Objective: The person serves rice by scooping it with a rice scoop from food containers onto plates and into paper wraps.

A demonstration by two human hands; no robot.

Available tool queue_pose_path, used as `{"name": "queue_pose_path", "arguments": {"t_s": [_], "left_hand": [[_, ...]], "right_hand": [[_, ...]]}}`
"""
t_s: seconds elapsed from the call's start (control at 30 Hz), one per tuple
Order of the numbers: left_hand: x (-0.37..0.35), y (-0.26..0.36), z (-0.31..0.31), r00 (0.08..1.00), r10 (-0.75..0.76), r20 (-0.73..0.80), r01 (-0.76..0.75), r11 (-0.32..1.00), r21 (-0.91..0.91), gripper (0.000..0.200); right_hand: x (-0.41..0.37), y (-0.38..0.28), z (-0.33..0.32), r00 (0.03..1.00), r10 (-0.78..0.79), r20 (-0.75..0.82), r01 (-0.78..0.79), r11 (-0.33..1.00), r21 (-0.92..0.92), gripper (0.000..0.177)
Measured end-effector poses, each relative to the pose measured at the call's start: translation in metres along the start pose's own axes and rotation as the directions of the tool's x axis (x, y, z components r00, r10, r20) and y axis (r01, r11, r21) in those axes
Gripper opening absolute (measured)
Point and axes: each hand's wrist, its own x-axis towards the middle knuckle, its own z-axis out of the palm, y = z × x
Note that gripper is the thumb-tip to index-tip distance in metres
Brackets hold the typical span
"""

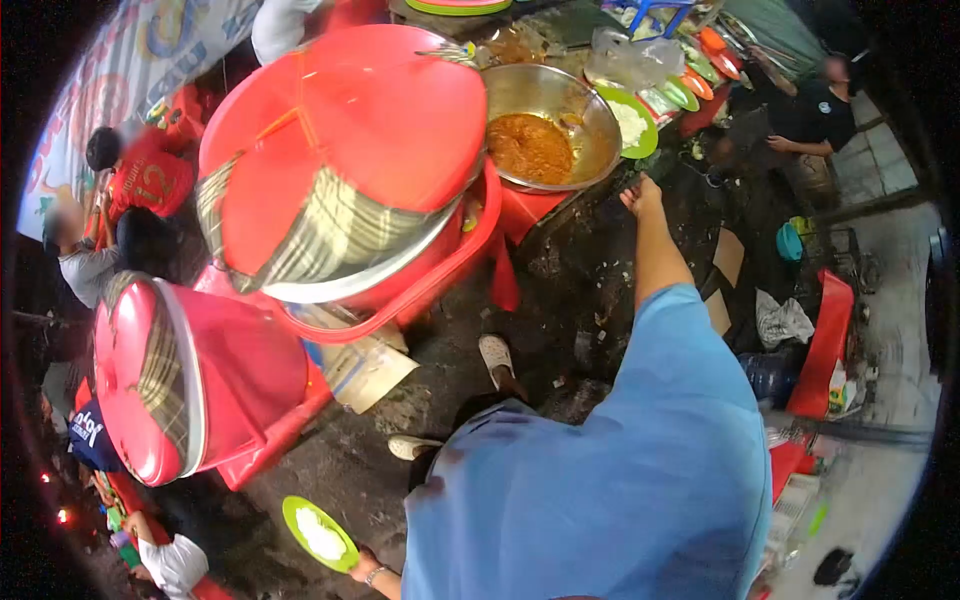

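My left hand (368, 565) grips the edge of a green plate (290, 513) low in the view, with white rice (320, 536) on it. My right hand (641, 193) is stretched forward, its fingers curled near the rim of another green plate (648, 140) that also bears rice (628, 122). Whether these fingers hold anything is too small to tell. Left of that plate stands a large metal bowl (600, 150) with reddish-orange food (530, 148) in it.
A big red lidded tub (370, 110) and a smaller one (225, 370) stand at the left. Plates (697, 84) line the table at the upper right. People sit at the left, and a person (822, 115) is at the upper right.
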Motion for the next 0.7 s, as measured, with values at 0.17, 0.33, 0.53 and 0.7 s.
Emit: {"name": "queue_pose_path", "arguments": {"t_s": [0.17,0.33,0.53,0.7], "left_hand": [[-0.063,0.034,-0.062,0.996,0.067,0.055,-0.055,0.979,-0.194,0.04],[-0.043,0.04,-0.087,0.794,-0.053,0.606,0.207,-0.913,-0.351,0.044],[-0.047,0.024,-0.043,0.899,-0.08,0.431,0.124,-0.897,-0.425,0.043],[-0.044,0.007,-0.037,0.847,-0.011,0.531,0.147,-0.956,-0.254,0.045]], "right_hand": [[0.051,-0.01,0.016,0.962,-0.126,0.241,0.112,0.991,0.07,0.051],[0.082,-0.032,0.011,0.876,-0.299,0.377,0.148,0.913,0.381,0.029],[0.071,-0.027,-0.044,0.758,-0.584,0.289,0.257,0.676,0.691,0.037],[-0.006,-0.035,-0.112,0.313,-0.695,0.647,0.065,0.696,0.715,0.031]]}}
